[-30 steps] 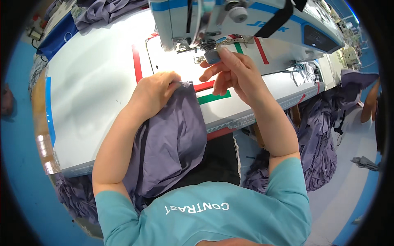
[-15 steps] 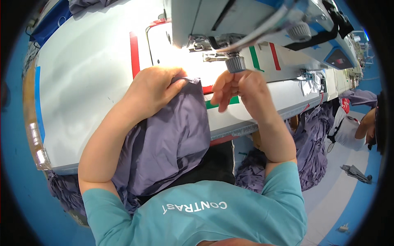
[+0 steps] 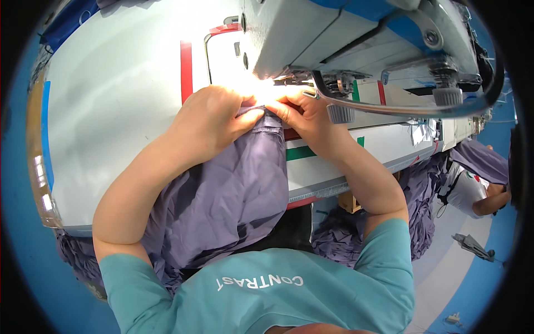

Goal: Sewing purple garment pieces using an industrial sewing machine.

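Observation:
A length of purple fabric [image 3: 239, 183] hangs from the table edge over my lap, its upper edge folded and seamed. My left hand [image 3: 214, 117] is closed on that edge, thumb on top. From the other side my right hand [image 3: 308, 119] pinches the same edge, fingertips close to the left ones. Both hands are just in front of the needle area of a white sewing machine [image 3: 300, 33], whose lamp washes out the spot around the fingertips. The presser foot is mostly hidden behind my right hand.
The white sewing table [image 3: 111, 122] carries red tape [image 3: 186, 72] and green tape [image 3: 300, 153]. More purple cloth [image 3: 339, 236] lies heaped below on the right. Another person [image 3: 473, 192] sits at the far right. A blue bag [image 3: 69, 22] is at the upper left.
My right hand has come left from beside the machine's knob onto the fabric edge, and its fingers have closed there. The machine appears shifted in view.

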`<state>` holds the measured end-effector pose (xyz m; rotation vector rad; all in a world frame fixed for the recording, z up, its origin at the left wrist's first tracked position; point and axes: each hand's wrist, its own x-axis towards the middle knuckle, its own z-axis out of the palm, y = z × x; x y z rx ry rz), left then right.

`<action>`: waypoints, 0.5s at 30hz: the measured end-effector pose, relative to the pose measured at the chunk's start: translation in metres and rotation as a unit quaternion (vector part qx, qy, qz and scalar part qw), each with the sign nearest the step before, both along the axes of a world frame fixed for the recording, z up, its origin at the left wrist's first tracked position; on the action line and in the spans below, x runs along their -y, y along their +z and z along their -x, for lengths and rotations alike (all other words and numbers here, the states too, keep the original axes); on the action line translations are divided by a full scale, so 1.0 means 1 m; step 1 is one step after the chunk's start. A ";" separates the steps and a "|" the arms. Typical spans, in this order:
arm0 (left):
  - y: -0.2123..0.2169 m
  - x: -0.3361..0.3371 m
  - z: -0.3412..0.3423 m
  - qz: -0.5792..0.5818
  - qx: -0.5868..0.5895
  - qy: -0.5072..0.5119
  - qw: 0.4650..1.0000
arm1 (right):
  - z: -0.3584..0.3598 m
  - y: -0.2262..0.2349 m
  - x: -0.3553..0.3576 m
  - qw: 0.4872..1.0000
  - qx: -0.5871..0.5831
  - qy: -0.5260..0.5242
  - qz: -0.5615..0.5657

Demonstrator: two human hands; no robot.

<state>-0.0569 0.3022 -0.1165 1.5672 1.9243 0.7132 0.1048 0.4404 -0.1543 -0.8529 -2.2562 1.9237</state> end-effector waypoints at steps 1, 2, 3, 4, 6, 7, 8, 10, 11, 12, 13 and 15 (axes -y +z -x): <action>-0.001 -0.001 0.000 -0.012 -0.008 0.019 1.000 | -0.001 -0.004 -0.002 0.984 -0.019 0.047 -0.172; -0.001 -0.001 0.000 -0.026 -0.018 0.038 0.999 | 0.000 -0.007 -0.004 0.935 -0.039 0.093 -0.341; -0.003 -0.003 0.001 -0.095 0.009 0.048 0.994 | 0.000 -0.010 -0.005 0.942 -0.067 0.090 -0.318; -0.004 -0.003 0.002 -0.096 0.009 0.048 0.994 | 0.002 -0.012 -0.006 0.947 -0.094 0.088 -0.295; -0.008 -0.003 0.004 -0.099 -0.026 0.031 0.994 | 0.007 -0.012 -0.008 0.965 -0.042 0.064 -0.250; -0.010 -0.004 0.005 -0.097 -0.033 0.030 0.994 | 0.008 -0.011 -0.008 0.971 0.007 0.053 -0.234; -0.012 -0.005 0.007 -0.103 -0.029 0.026 0.994 | 0.009 -0.010 -0.008 0.972 -0.018 0.056 -0.229; -0.015 -0.006 0.008 -0.118 -0.022 0.039 0.992 | 0.008 -0.008 -0.009 0.954 0.050 0.034 -0.294; -0.017 -0.007 0.009 -0.124 -0.019 0.044 0.991 | 0.007 -0.007 -0.009 0.953 0.017 0.034 -0.301; -0.018 -0.007 0.010 -0.120 -0.044 0.033 0.991 | 0.004 -0.007 -0.011 0.957 0.054 0.027 -0.283; -0.018 -0.008 0.010 -0.118 -0.057 0.027 0.991 | 0.002 -0.009 -0.012 0.960 0.049 0.025 -0.275; -0.018 -0.009 0.012 -0.132 -0.065 0.009 0.989 | -0.001 -0.015 -0.014 0.949 0.062 0.037 -0.307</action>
